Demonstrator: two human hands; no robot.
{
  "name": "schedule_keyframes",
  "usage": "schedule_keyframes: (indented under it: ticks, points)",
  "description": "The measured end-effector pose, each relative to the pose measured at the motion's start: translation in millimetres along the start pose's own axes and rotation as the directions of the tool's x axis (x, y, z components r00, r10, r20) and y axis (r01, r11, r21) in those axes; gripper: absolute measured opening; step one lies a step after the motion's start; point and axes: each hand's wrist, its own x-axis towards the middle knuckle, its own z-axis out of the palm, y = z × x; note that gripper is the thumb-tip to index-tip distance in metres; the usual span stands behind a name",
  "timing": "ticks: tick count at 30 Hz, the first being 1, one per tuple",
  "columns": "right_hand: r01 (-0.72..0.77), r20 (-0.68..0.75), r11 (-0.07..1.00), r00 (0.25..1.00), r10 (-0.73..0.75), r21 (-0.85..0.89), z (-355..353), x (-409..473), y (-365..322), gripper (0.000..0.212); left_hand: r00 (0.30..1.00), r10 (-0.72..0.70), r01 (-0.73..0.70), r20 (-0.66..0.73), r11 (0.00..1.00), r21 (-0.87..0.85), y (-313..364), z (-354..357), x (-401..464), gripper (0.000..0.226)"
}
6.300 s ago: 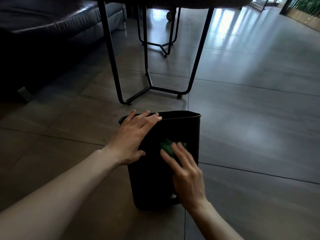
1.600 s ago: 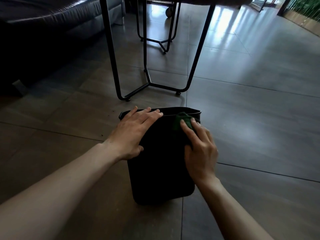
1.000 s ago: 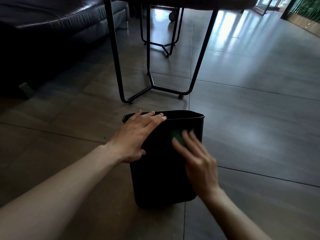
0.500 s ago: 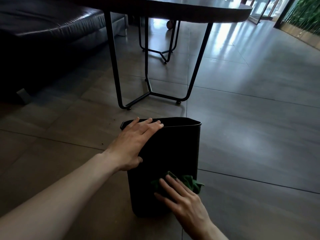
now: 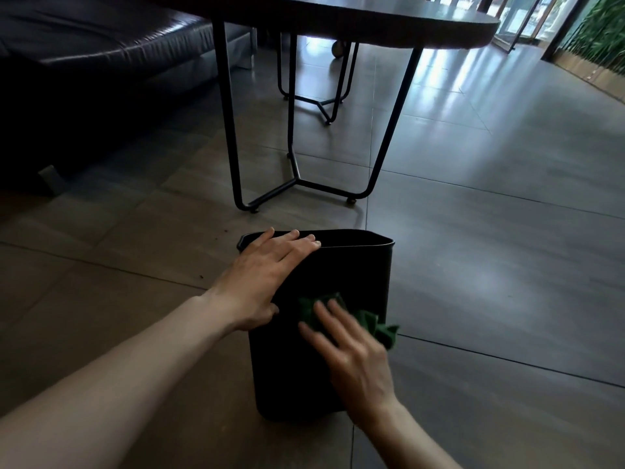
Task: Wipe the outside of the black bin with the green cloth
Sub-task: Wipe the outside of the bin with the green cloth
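Note:
The black bin [image 5: 351, 275] stands upright on the tiled floor, low in the middle of the view. My left hand [image 5: 262, 282] lies flat over the bin's near left corner, fingers reaching the rim and thumb against the side wall. My right hand [image 5: 351, 360] presses the crumpled green cloth [image 5: 367, 319] against the near wall at about mid height, fingers spread over it. Part of the cloth sticks out past the bin's right edge. The bin's inside is hidden.
A dark table [image 5: 355, 18] on thin black metal legs [image 5: 233, 137] stands just behind the bin. A black leather sofa [image 5: 101, 62] fills the far left. Tiled floor [image 5: 507, 231] stretches to the right. Glass doors and green plants are at the far right.
My right hand has carried the cloth up the near wall from close to the bin's bottom to about mid height. My left hand has stayed on the bin's corner.

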Motion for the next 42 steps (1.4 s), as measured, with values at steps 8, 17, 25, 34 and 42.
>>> schedule_keyframes:
  ticks: [8,17,25,34,42]
  points:
    - [0.037,0.148,0.999,0.988,-0.043,0.040,-7.5,-63.2,-1.4,0.034,1.000,0.020,-0.020,0.000,1.000,0.008,2.3,-0.9,-1.1,0.122]
    - [-0.576,-0.240,0.793,0.756,0.608,0.198,-125.1,35.0,127.4,0.064,0.997,0.078,-0.076,0.022,0.994,-0.076,-14.0,-13.0,-15.2,0.115]
    - [-0.322,0.086,0.868,0.946,0.313,0.377,-116.9,59.0,118.5,0.076,0.999,0.028,-0.031,-0.034,0.994,-0.104,-33.1,-22.9,-40.2,0.105]
    - [-0.248,0.384,0.885,0.919,0.087,0.393,-111.4,85.3,99.6,0.080,0.998,-0.019,0.014,-0.065,0.997,-0.080,-46.7,-18.4,-55.6,0.101]
    - [-0.147,0.462,0.946,0.887,-0.003,0.289,-116.4,100.7,97.4,0.066,0.998,-0.040,0.037,-0.039,0.996,-0.078,-43.5,-18.7,-55.1,0.094]
